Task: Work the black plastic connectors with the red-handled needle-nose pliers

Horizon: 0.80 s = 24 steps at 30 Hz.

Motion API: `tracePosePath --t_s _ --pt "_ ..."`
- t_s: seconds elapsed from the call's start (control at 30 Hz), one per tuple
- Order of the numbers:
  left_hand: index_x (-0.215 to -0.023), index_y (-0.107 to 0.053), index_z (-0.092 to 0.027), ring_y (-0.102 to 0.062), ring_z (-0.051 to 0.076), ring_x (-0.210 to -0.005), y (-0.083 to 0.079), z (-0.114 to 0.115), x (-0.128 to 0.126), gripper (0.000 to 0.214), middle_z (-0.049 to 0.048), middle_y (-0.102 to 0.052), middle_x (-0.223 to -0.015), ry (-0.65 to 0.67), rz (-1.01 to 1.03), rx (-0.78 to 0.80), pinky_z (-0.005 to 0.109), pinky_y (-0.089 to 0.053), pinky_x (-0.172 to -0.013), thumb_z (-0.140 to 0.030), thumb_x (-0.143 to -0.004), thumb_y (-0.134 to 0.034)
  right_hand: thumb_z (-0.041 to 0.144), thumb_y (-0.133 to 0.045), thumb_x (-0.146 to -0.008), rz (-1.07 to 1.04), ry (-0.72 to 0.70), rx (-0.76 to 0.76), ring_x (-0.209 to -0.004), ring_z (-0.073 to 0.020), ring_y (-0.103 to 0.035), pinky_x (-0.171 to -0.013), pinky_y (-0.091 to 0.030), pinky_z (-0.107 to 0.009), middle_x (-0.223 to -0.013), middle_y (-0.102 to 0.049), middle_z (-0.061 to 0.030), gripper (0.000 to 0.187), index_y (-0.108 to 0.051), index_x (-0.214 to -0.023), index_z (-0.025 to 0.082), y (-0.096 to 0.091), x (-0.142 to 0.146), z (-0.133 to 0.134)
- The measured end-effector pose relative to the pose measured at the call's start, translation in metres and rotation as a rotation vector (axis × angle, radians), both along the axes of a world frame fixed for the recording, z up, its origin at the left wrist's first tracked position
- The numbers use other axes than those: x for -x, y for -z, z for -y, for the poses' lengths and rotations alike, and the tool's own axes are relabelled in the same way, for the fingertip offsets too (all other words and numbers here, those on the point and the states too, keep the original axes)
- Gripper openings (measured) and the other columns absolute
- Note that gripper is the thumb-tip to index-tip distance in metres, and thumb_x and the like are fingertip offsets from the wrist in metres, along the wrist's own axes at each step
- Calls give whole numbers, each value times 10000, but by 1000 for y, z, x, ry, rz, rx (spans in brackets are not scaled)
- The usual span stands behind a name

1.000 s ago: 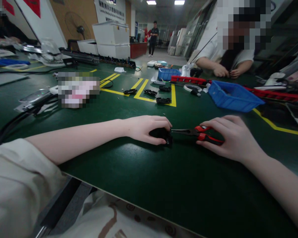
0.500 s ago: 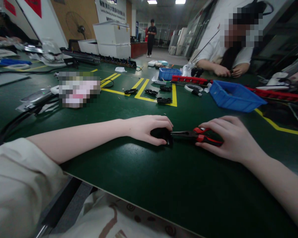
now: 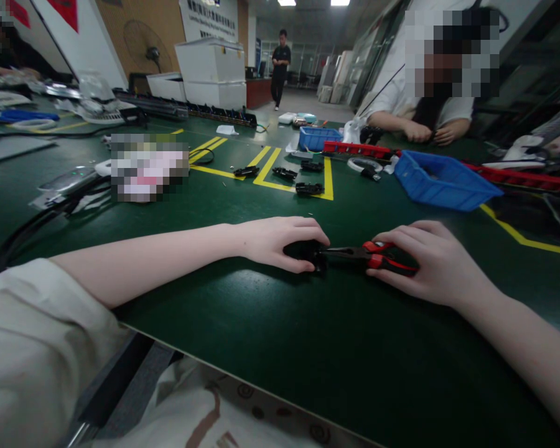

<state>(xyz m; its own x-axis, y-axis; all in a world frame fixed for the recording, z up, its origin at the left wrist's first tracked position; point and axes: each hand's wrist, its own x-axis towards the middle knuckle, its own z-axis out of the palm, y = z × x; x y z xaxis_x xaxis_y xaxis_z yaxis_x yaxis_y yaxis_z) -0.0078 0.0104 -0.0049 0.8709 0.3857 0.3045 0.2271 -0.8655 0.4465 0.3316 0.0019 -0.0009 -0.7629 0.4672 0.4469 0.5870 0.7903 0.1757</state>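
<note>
My left hand (image 3: 280,241) rests on the green table (image 3: 308,348), its fingers curled round a small black part (image 3: 303,251). My right hand (image 3: 432,261) grips the red and black handles of a pair of pliers (image 3: 373,256). The pliers' dark jaws point left and meet the black part between my two hands. Both hands lie low on the table surface, close together.
Three black parts (image 3: 308,188) lie by yellow floor-tape lines (image 3: 266,168) farther back. A blue bin (image 3: 441,182) stands at the right, a smaller blue bin (image 3: 317,138) behind. A seated person's hands (image 3: 424,133) work across the table. Black cables (image 3: 32,224) run at the left.
The pliers' jaws have slid a little to the left, closer into the black part. My left fingers have shifted slightly over it. A person in the background has walked on.
</note>
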Motion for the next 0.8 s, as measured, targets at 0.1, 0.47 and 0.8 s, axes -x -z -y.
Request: tracePosePath --t_s 0.1,0.47,0.8 --pt "-1317 -624 -173 -654 292 -1254 1 0 1 435 166 -650 -1358 -11 11 14 408 -540 -1043 -398 -949 -683 649 -560 -966 10 11 -10 -801 -298 -696 -777 -515 -510 -933 -770 -109 456 -673 -1091 224 -1 2 1" --pt "-1259 -644 -179 -666 284 -1198 1 0 -2 482 148 -676 -1297 -71 2 31 397 -542 -999 -452 -887 -783 594 -569 -956 75 105 41 -807 -325 -669 -730 -505 -524 -991 -751 -136 392 -686 -1123 260 -6 7 7" --pt "-1229 -639 -183 -669 278 -1217 3 1 -3 436 153 -649 -1354 -72 22 -11 391 -555 -997 -443 -905 -769 536 -589 -968 56 -9 -115 -672 -253 -609 -609 -481 -429 -908 -727 -114 324 -640 -1092 240 -4 7 3"
